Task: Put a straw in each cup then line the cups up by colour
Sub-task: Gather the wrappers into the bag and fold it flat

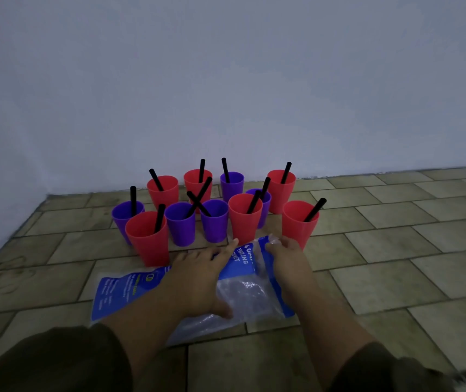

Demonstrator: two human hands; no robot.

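Several red cups and several purple cups stand mixed together on the tiled floor near the wall, each with a black straw in it. The nearest red cup (pixel 148 239) is front left, a purple cup (pixel 181 223) beside it, another red cup (pixel 299 222) front right. A clear and blue plastic bag (pixel 240 292) lies flat in front of the cups. My left hand (pixel 200 278) lies flat on the bag, fingers stretched toward the cups. My right hand (pixel 285 258) pinches the bag's far edge just in front of the right red cup.
A pale wall (pixel 226 80) rises right behind the cups and along the left side. Beige floor tiles (pixel 395 250) spread to the right and toward me. Dark sleeves cover both forearms at the bottom edge.
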